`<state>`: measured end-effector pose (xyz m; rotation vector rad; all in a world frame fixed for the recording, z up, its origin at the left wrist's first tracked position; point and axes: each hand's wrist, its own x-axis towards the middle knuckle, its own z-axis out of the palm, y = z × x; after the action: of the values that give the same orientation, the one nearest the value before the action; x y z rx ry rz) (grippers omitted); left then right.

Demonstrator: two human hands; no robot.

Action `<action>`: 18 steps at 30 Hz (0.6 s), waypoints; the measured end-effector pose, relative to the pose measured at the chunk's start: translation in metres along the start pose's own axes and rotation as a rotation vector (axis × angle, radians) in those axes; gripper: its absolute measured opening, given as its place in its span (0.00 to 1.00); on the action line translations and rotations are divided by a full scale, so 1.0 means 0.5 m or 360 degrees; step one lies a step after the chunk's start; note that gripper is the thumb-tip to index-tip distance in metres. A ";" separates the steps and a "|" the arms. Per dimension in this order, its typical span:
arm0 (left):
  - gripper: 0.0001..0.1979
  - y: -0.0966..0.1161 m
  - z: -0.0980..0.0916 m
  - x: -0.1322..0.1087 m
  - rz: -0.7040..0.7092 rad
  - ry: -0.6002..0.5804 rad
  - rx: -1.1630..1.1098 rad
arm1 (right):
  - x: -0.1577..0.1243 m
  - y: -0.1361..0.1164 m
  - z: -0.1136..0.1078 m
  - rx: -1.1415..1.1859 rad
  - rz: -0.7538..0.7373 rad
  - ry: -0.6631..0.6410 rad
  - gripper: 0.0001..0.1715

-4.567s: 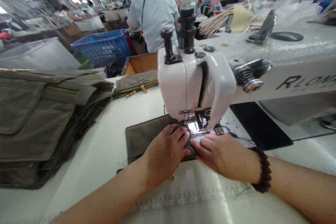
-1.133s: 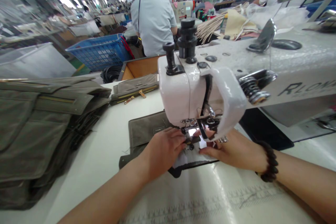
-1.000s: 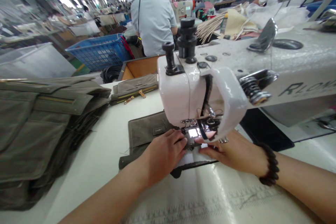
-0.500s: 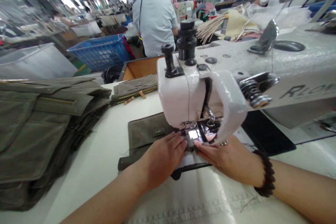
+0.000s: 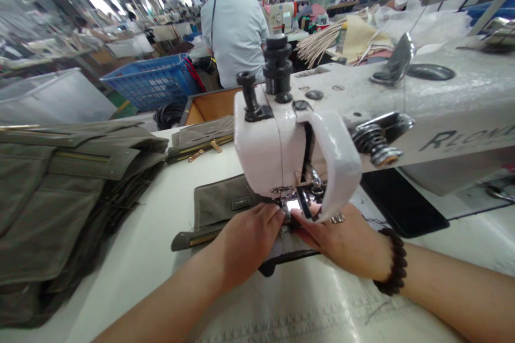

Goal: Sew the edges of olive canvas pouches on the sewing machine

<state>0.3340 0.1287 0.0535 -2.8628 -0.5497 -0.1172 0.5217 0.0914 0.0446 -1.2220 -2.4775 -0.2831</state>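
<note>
An olive canvas bag panel [image 5: 221,209] with a small dark label lies on the white table, its edge fed under the chrome presser foot [image 5: 292,204] of a white industrial sewing machine [image 5: 269,144]. My left hand [image 5: 249,244] presses on the canvas just in front of the foot, fingers curled over it. My right hand [image 5: 341,241], with a dark bead bracelet [image 5: 396,261] on the wrist, comes in from the right and holds the same layers at the foot. The needle area is partly hidden by the machine's white guard.
A tall stack of olive canvas pieces [image 5: 48,209] fills the table's left side, and a zippered panel [image 5: 199,144] lies beyond it. Further off stand a blue plastic crate [image 5: 148,83], a wooden box [image 5: 211,104] and a seated co-worker in a pale shirt [image 5: 233,32].
The canvas panel has swung slightly under the foot, and a strip with a yellow line now shows at its lower left. Both hands stay on it, and the view has shifted a little left.
</note>
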 end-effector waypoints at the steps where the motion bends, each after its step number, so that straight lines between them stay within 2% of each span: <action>1: 0.12 -0.003 0.001 0.000 -0.0016 0.0011 -0.0045 | 0.000 0.000 0.002 -0.0020 -0.0010 0.0031 0.13; 4: 0.12 -0.005 0.006 -0.001 -0.0068 0.0063 -0.0086 | 0.000 0.002 0.009 -0.0072 -0.0040 0.0101 0.14; 8: 0.09 0.002 0.010 -0.002 -0.0093 0.0202 0.0063 | 0.001 0.005 0.011 -0.0136 -0.0108 0.0151 0.16; 13: 0.11 0.007 0.002 -0.004 0.0054 0.0281 0.0217 | 0.004 0.001 -0.001 -0.0145 -0.0250 0.0042 0.18; 18: 0.11 0.002 -0.007 0.000 0.0108 0.0203 0.0240 | 0.006 -0.004 -0.010 -0.0171 -0.0293 -0.0058 0.20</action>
<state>0.3343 0.1271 0.0567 -2.7014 -0.4172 -0.2347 0.5196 0.0904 0.0505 -1.0481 -2.6411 -0.4518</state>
